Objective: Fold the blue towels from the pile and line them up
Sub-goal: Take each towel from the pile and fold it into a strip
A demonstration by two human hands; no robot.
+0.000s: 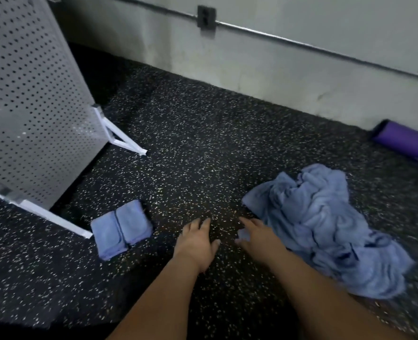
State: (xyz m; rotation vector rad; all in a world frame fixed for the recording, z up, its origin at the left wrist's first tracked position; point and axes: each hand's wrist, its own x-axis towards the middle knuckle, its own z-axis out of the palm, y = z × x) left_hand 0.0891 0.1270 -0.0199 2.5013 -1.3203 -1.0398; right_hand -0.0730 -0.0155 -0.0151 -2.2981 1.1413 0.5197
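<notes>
Down on speckled rubber floor (pixel 203 143), not on any raised surface; apt to pick up grit if cloth gets dragged across it.

Close to a white perforated panel (pixel 31 106) with a foot bracket jutting out near the finished work; could crowd or block the row if extended that way.

At right, a tangled pile of blue towels (pixel 325 229), loose and overlapping; likely to lift two or three together if pulled by a fold rather than a corner.

At left, two folded towels (pixel 120 229) side by side and touching, well apart from the pile; easily nudged askew by a passing forearm.

Left hand (pixel 198 239) spread and relaxed over bare floor, holding nothing.

Right hand (pixel 259 238) at the pile's near edge, a pale blue scrap under the fingers; too blurred to tell whether pinching it.
</notes>
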